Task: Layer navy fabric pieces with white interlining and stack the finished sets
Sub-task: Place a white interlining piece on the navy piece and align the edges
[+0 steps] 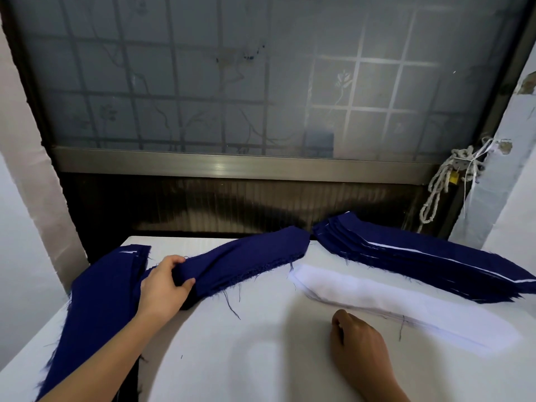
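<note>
My left hand (164, 282) grips one end of a long navy fabric piece (246, 259), which is lifted and bunched above the white table (246, 358). Under it, a pile of navy pieces (98, 300) runs down the table's left side. White interlining strips (391, 306) lie in a stack to the right of centre. My right hand (359, 343) rests on the table just in front of the interlining, fingers curled, holding nothing. At the back right lies a stack of navy pieces with white interlining edges (420, 262) showing between the layers.
A frosted window with a metal sill (232, 166) stands right behind the table. A knotted white rope (452, 181) hangs on the wall at the right. Loose navy threads lie on the table.
</note>
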Available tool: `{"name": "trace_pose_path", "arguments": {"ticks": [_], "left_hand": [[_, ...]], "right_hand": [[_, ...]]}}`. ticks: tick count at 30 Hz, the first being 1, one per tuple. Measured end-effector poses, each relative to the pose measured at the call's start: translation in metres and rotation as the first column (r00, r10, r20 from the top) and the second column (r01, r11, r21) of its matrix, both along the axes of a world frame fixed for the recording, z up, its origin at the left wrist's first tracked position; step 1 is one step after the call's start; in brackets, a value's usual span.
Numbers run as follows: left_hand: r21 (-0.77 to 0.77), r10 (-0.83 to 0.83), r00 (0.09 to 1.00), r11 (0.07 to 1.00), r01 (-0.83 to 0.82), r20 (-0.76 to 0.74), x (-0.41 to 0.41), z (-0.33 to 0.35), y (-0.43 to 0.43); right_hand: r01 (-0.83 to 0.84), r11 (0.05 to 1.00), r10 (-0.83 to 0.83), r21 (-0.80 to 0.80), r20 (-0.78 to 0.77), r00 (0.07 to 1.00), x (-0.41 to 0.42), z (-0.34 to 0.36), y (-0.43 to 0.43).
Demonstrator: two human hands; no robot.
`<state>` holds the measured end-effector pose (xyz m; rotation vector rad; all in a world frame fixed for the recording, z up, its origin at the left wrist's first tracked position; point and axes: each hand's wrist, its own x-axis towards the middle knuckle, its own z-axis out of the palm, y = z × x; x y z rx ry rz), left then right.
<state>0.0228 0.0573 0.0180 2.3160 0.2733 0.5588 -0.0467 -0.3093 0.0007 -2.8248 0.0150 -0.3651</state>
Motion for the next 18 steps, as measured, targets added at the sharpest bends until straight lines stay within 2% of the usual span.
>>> {"name": "trace_pose_path", "arguments": {"ticks": [2,4,6,8,9,11,12,13,14,15,18], "left_hand": [[-0.091,0.054,0.995,0.995,-0.047,0.08,-0.004,0.001,-0.005],[-0.079,0.02,0.979,0.997,-0.004,0.202,-0.016,0.003,-0.021],[0.019,-0.117,0.951,0.993,0.116,0.285,-0.035,0.002,-0.044],[0.198,-0.342,0.896,0.935,0.295,0.283,-0.053,-0.003,-0.068],[0.352,-0.475,0.838,0.858,0.374,0.268,-0.059,-0.008,-0.078],[0.667,-0.707,0.676,0.608,0.431,0.208,-0.067,-0.019,-0.095],[0.773,-0.783,0.603,0.476,0.42,0.155,-0.07,-0.023,-0.1],[0.838,-0.824,0.554,0.384,0.388,0.121,-0.072,-0.026,-0.104],[0.872,-0.842,0.526,0.344,0.349,0.122,-0.074,-0.027,-0.106],[0.878,-0.848,0.509,0.35,0.326,0.149,-0.075,-0.029,-0.107],[0.842,-0.836,0.475,0.448,0.302,0.275,-0.074,-0.031,-0.105]], "right_hand": [[0.0,1.0,0.0,-0.012,0.004,1.0,0.001,-0.001,0.0],[-0.004,1.0,0.005,-0.016,0.008,1.0,0.002,-0.003,-0.001],[-0.01,1.0,0.011,-0.023,0.019,1.0,0.001,-0.004,-0.001],[-0.033,0.999,0.034,-0.023,0.063,0.997,0.0,-0.006,0.0],[-0.064,0.998,0.064,-0.005,0.109,0.992,0.0,-0.007,0.0],[-0.144,0.989,0.137,0.019,0.197,0.971,-0.001,-0.01,-0.002],[-0.184,0.983,0.179,0.007,0.213,0.961,-0.001,-0.01,-0.003],[-0.226,0.974,0.225,-0.023,0.216,0.95,-0.001,-0.011,-0.005],[-0.26,0.964,0.266,-0.054,0.204,0.942,-0.002,-0.01,-0.005],[-0.291,0.953,0.302,-0.087,0.19,0.934,-0.001,-0.011,-0.006],[-0.358,0.916,0.385,-0.183,0.143,0.912,0.001,-0.011,-0.004]]}}
